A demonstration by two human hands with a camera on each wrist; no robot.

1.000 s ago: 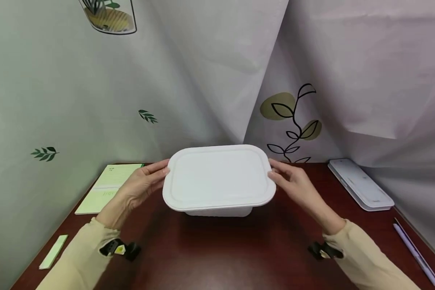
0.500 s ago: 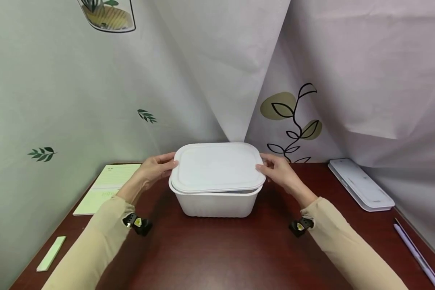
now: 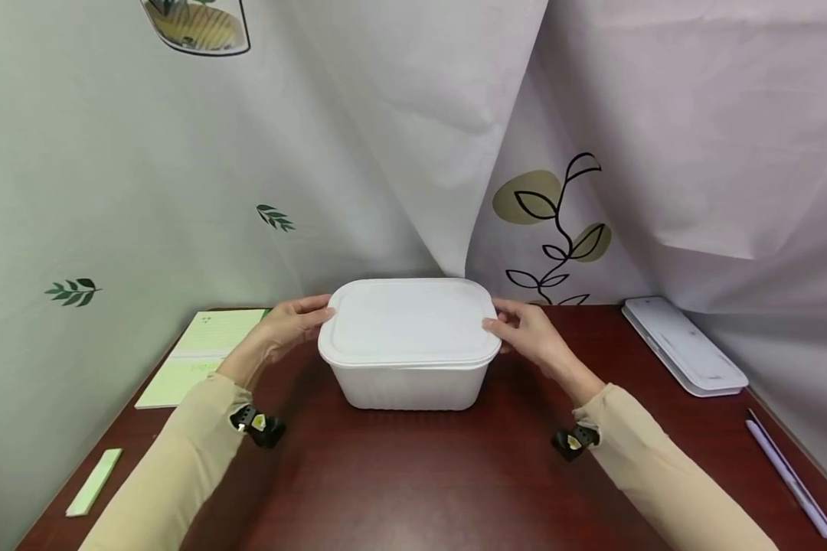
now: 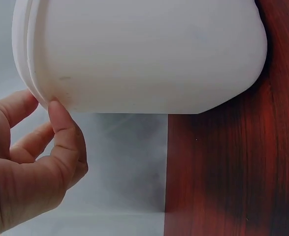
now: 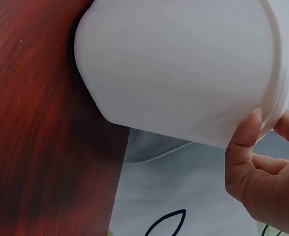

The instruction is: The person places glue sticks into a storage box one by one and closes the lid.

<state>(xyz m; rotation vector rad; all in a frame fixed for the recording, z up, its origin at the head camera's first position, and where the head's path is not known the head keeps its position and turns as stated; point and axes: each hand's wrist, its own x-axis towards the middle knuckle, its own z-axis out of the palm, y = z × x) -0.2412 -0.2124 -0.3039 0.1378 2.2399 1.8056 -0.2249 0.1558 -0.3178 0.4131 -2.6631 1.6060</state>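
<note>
Head view high, wrist views close, sharing box

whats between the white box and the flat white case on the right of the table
Nothing: in the head view only bare dark-red table lies between the white box and the flat white case, apart from the right hand gripping the lid.

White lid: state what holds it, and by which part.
Both hands pinch the white lid by its short edges: left hand at the left rim, right hand at the right. It sits on the container.

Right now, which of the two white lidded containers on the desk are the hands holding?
The deep white tub at the centre: left hand and right hand touch its lid at the rim. The flat white case lies untouched by the right curtain.
</note>
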